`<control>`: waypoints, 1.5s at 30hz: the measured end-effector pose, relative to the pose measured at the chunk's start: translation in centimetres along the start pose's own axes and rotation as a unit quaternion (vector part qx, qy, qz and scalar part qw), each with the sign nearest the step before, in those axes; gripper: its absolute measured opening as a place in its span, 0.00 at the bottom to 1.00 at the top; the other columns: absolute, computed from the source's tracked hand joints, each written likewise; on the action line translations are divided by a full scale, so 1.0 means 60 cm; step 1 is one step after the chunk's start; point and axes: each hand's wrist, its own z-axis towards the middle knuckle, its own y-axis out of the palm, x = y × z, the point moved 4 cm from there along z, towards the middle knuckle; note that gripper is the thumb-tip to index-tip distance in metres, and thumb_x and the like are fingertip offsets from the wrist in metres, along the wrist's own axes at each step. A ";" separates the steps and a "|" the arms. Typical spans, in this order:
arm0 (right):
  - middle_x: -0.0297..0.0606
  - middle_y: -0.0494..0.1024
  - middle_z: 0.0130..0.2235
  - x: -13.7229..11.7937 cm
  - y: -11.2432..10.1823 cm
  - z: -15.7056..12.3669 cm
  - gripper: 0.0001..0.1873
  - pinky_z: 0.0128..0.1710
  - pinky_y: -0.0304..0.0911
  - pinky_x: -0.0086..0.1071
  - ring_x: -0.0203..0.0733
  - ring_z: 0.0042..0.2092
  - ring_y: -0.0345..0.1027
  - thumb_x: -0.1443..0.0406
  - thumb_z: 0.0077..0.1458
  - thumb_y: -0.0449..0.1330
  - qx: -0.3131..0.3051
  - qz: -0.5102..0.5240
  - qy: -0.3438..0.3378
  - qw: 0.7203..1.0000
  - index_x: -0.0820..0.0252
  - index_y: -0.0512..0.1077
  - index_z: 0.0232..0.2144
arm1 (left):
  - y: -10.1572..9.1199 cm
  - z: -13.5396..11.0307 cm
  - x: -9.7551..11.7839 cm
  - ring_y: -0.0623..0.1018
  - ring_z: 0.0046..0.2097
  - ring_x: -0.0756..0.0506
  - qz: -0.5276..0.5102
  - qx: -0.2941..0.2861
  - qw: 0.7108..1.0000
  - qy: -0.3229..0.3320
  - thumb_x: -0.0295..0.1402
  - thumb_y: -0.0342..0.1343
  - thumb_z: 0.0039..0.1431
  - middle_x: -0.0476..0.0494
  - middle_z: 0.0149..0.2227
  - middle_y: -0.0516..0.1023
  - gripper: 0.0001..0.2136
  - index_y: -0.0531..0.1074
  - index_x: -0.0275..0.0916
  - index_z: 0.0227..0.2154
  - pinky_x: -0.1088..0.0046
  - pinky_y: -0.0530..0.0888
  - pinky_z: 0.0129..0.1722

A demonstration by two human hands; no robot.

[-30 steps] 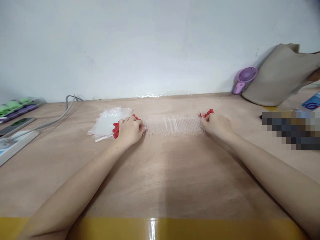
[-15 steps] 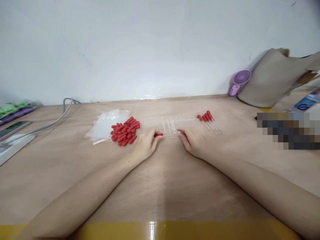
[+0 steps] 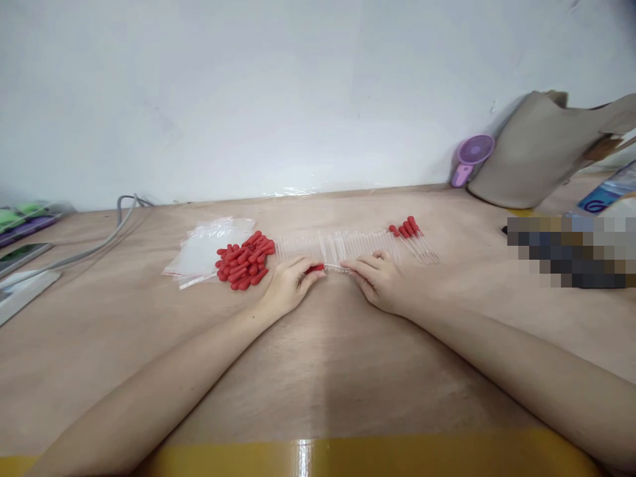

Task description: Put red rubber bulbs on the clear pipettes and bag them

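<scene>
Item: one clear tube (image 3: 335, 267), at the middle of the table (image 3: 318, 371), between the two hands, just on the near side of the tube row. Its long axis ran left to right, nearly level across the view; the left end pointed at the red bulb, the right end ran into the fingers. How far tube and bulb were joined was too small to tell.
Left hand (image 3: 289, 286): thumb and fingers pinched on one red bulb (image 3: 315, 268), its end directed right.
Right hand (image 3: 378, 281): fingers closed on the tube.
Tube row (image 3: 358, 245): many clear tubes side by side, long axes running near to far.
Bulb heap (image 3: 243, 262): loose red bulbs, pointing various ways, left of the row, beside clear bags (image 3: 206, 245).
Capped tubes (image 3: 415, 238): small group at right, red ends far, bare ends slanting near and right.
</scene>
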 end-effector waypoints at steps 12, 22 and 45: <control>0.38 0.76 0.35 0.010 0.004 -0.002 0.13 0.38 0.54 0.35 0.36 0.36 0.68 0.66 0.59 0.49 -0.039 0.133 0.025 0.990 0.57 0.70 0.43 | -0.005 -0.003 0.003 0.75 0.32 0.50 -0.060 0.007 0.998 -0.001 0.35 0.53 0.56 0.46 0.30 0.76 0.08 0.72 0.37 0.33 0.74 0.72 0.32; 0.34 0.75 0.31 0.018 0.002 0.006 0.12 0.36 0.50 0.33 0.34 0.32 0.66 0.68 0.58 0.51 -0.098 0.175 0.045 0.979 0.56 0.72 0.40 | -0.003 -0.004 0.018 0.76 0.32 0.50 -0.082 -0.056 0.994 0.048 0.31 0.52 0.58 0.46 0.31 0.77 0.06 0.73 0.37 0.33 0.76 0.72 0.34; 0.40 0.73 0.33 0.018 0.000 0.001 0.11 0.35 0.60 0.32 0.39 0.35 0.65 0.65 0.59 0.48 -0.021 0.079 0.019 0.996 0.59 0.69 0.37 | 0.001 0.001 -0.008 0.77 0.34 0.48 -0.098 -0.036 0.993 -0.050 0.37 0.56 0.54 0.45 0.33 0.78 0.09 0.74 0.38 0.35 0.73 0.74 0.35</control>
